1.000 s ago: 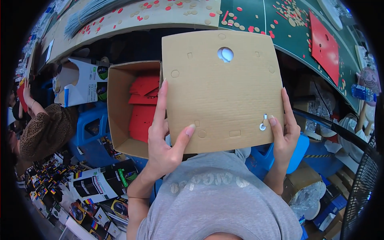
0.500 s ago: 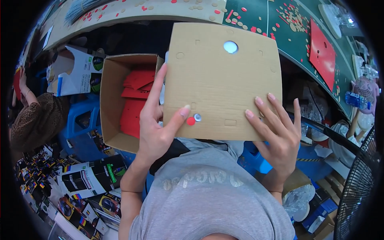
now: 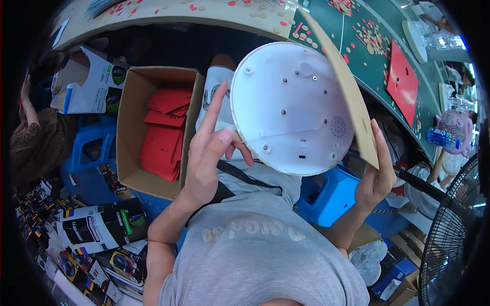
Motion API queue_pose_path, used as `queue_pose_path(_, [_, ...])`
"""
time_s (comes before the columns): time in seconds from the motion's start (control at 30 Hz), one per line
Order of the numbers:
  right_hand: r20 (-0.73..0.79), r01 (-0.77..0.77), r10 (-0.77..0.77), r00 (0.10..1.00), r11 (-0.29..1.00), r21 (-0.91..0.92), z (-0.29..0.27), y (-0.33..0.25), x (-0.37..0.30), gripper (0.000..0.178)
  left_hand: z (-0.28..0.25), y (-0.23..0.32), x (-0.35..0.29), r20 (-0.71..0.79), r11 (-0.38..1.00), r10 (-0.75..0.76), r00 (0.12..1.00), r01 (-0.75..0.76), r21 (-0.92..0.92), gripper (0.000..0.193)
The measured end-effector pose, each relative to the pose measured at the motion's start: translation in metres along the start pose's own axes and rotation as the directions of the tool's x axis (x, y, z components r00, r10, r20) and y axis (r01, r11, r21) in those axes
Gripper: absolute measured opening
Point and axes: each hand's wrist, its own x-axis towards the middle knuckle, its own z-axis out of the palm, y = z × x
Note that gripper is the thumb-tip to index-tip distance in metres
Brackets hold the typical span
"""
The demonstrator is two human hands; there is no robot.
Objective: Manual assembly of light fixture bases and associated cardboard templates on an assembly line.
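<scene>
A white round plastic shell (image 3: 301, 107) lies face up over my lap, with small screw posts, a cluster of tiny holes and a dark rectangular slot inside. My left hand (image 3: 204, 158) is at its lower left rim, index finger raised and fingers spread; the lower fingers reach to the rim, and whether they bear any weight I cannot tell. On the right, my right hand (image 3: 377, 176) grips the lower edge of a brown cardboard sheet (image 3: 352, 97), tilted nearly edge-on beside the shell. The fingers behind the sheet are partly hidden.
Left of my lap stands an open carton (image 3: 125, 137) holding red cards (image 3: 163, 153). The green table (image 3: 357, 69) carries scattered red and tan discs and a red sheet (image 3: 403, 84). A black fan (image 3: 451, 229) stands at right, a blue stool (image 3: 332, 194) below. Another person's arm (image 3: 28, 104) shows far left.
The cardboard sheet, flat over the shell before, has swung up to the right in my right hand, exposing the shell's inside. My left hand no longer touches the sheet.
</scene>
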Motion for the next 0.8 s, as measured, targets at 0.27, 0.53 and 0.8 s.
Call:
queue_pose_path(0.27, [0.489, 0.150, -0.021, 0.872, 0.962, -0.227, -0.004, -0.025, -0.002, 0.049, -0.001, -0.008, -0.004, 0.022, 0.999, 0.049, 0.999, -0.049, -0.019, 0.086])
queue_pose_path(0.53, [0.521, 0.214, -0.060, 0.852, 0.947, -0.240, 0.000, -0.028, 0.001, 0.049, 0.010, 0.002, -0.003, 0.000, 0.999, -0.016, 1.000, 0.016, -0.045, 0.089])
queue_pose_path(0.8, [0.443, 0.287, -0.183, 0.878, 0.941, -0.179, 0.009, -0.029, -0.014, 0.047, 0.007, 0.012, 0.000, -0.023, 1.000, -0.012, 1.000, 0.012, -0.021, 0.088])
